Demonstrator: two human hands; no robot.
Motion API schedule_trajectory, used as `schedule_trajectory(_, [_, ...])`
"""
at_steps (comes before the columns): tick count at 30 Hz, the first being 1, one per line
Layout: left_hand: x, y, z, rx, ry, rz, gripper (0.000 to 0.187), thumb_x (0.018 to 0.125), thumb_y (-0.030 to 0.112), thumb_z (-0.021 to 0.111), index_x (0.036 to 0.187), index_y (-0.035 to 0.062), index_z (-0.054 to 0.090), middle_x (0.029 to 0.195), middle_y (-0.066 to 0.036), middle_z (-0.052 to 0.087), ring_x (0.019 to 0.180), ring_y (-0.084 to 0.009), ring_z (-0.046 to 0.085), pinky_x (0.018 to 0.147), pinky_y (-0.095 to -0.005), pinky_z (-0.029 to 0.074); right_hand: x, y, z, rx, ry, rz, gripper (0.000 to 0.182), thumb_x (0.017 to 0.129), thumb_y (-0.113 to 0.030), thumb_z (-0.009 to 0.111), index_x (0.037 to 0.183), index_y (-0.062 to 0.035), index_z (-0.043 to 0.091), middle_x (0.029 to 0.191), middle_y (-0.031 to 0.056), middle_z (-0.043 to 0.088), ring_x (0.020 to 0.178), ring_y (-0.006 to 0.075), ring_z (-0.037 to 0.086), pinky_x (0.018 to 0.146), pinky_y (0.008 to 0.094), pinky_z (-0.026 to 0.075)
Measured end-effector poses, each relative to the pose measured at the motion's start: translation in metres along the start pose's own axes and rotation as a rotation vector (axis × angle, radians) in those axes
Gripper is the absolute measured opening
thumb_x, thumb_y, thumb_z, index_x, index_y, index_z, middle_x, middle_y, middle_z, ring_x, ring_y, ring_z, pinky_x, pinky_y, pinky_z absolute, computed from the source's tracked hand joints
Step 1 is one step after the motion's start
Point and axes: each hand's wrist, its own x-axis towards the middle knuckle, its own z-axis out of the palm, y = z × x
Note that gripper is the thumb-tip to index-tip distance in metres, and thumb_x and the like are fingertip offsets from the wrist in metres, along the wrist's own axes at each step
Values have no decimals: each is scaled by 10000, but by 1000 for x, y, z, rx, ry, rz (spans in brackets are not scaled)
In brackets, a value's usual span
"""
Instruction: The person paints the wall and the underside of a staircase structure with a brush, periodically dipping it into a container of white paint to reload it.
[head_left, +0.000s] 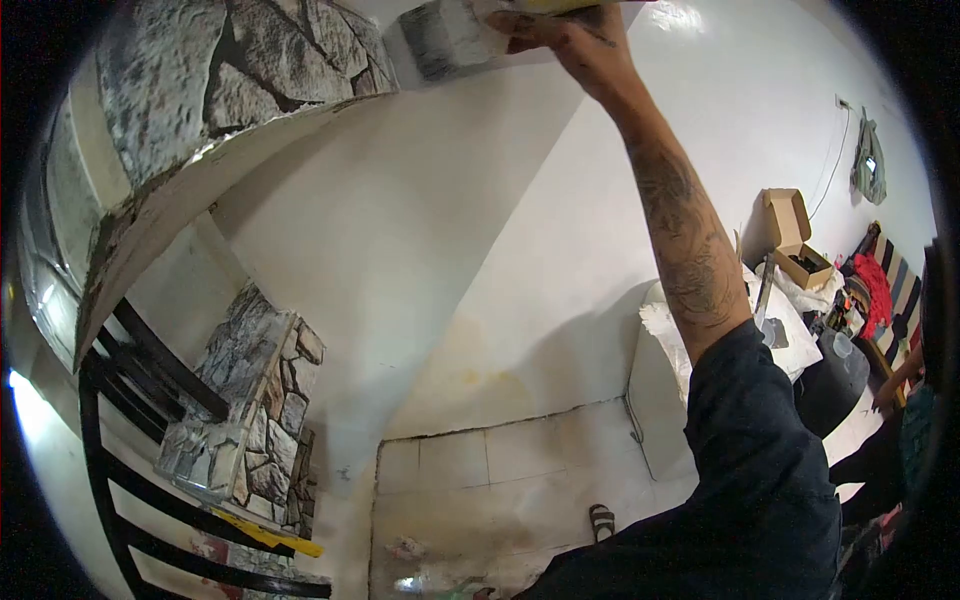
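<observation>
Raised high at the top of the head view, my right hand [575,45] is closed on a wide putty knife [445,45] with grey smears on its flat blade. Part of the tool is cut off by the upper frame edge, and a strip of yellow shows above the fingers. Its blade lies against the pale wall [440,190] in this view, right beside the end of a stone-patterned panel [265,60]. My forearm stretches up from the lower right. My left hand is out of frame.
Black metal rails [190,500] stand at lower left, beside a stone-faced ledge [270,430] and a yellow strip-like object [265,530]. A cluttered white table [795,340] carries an open cardboard box [800,250]. Another person's hand [885,395] shows at right. A sandal [601,521] is on the tiled floor.
</observation>
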Motion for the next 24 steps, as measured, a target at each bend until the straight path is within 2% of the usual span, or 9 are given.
schedule_trajectory(2, [1, 0, 0, 0, 7, 1, 589, 720, 356, 756, 1231, 105, 607, 1301, -168, 563, 1228, -342, 510, 1033, -441, 443, 0, -4, -13, 42, 23, -27, 207, 791, 30, 724, 977, 59, 639, 922, 130, 662, 840, 206, 668, 704, 337, 610])
schedule_trajectory(3, [2, 2, 1, -2, 8, 5, 588, 719, 356, 757, 1230, 105, 608, 1299, -168, 565, 1226, -342, 513, 1033, -440, 444, -1, -15, -12, 6, 104, 91, 216, 791, 11, 740, 979, 56, 643, 914, 134, 663, 816, 206, 669, 686, 330, 607])
schedule_trajectory(6, [0, 2, 3, -6, 11, 3, 587, 716, 355, 759, 1226, 104, 612, 1293, -168, 571, 1220, -342, 519, 1030, -440, 446, 1, -12, -1, 127, 56, 11, 227, 795, -11, 752, 985, 52, 645, 915, 137, 663, 812, 203, 665, 689, 332, 600])
schedule_trajectory(8, [-2, 2, 3, -6, 12, 2, 586, 714, 355, 760, 1223, 104, 615, 1290, -168, 575, 1216, -341, 524, 1029, -439, 448, 1, -10, 11, -22, 54, 67, 242, 796, -40, 765, 991, 45, 649, 920, 132, 665, 809, 204, 660, 669, 333, 587])
schedule_trajectory(10, [-2, 1, 2, -2, 8, 1, 585, 712, 354, 761, 1221, 104, 617, 1286, -168, 579, 1212, -341, 528, 1027, -438, 450, -2, 4, 6, 123, 30, 5, 254, 794, -51, 772, 995, 43, 649, 918, 127, 665, 811, 203, 660, 656, 328, 583])
schedule_trajectory(13, [-2, -1, 4, -4, 11, 0, 584, 709, 354, 763, 1217, 103, 621, 1280, -168, 584, 1206, -340, 535, 1025, -437, 452, -2, -4, -11, 15, 40, 63, 255, 794, -44, 769, 1000, 42, 647, 925, 122, 665, 821, 203, 660, 664, 331, 587])
schedule_trajectory(16, [-2, 0, 7, -4, 10, 2, 583, 705, 353, 766, 1213, 103, 626, 1275, -167, 590, 1201, -339, 542, 1022, -436, 455, -2, -15, 3, 77, 66, 6, 256, 788, -41, 767, 998, 41, 646, 926, 118, 665, 834, 202, 662, 674, 339, 590])
schedule_trajectory(20, [-4, -3, 7, 0, 14, 2, 581, 701, 353, 768, 1207, 102, 631, 1268, -167, 598, 1193, -339, 551, 1019, -435, 458, 2, 13, 0, 110, 50, -25, 272, 779, -62, 786, 991, 38, 647, 915, 114, 667, 840, 204, 664, 692, 349, 591])
schedule_trajectory(24, [-7, 2, 5, -11, 22, 8, 580, 697, 352, 771, 1202, 101, 636, 1260, -167, 606, 1185, -338, 559, 1016, -434, 462, 0, -13, -6, 14, 73, 13, 202, 792, -8, 715, 977, 37, 647, 910, 119, 668, 821, 208, 666, 721, 351, 591])
